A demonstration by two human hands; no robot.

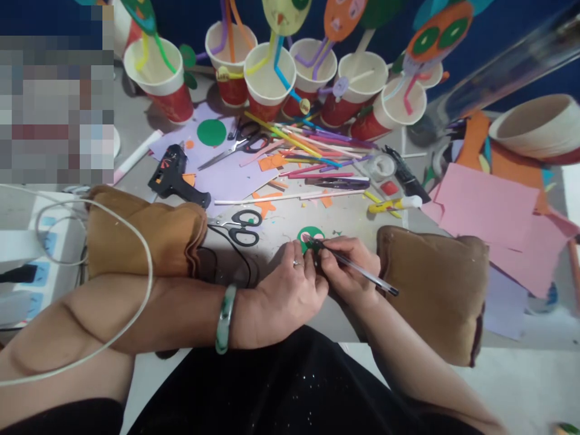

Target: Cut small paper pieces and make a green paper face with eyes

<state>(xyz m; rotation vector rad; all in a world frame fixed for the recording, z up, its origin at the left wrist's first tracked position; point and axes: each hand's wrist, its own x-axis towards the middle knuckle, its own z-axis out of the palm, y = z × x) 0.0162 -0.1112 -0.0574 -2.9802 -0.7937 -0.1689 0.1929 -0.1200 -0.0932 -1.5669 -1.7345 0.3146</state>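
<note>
A small green paper disc (312,231) with pink ovals on it lies on the table in front of me. My left hand (290,290) presses its fingers down at the disc's near edge and seems to pin it; the fingertips partly cover it. In my right hand (351,263) is a pen (371,277) with a clear barrel and a dark end, tilted, its tip at the disc. Just left of the disc lie black-handled scissors (244,228). The exact mark under the pen tip is hidden by my fingers.
Red and white paper cups (269,78) with paper figures line the back. A black glue gun (176,178), more scissors (240,145) and coloured sticks (312,145) lie before them. Brown cushions (432,290) flank my hands. Pink paper (489,202) is piled right; a white cable (147,254) crosses left.
</note>
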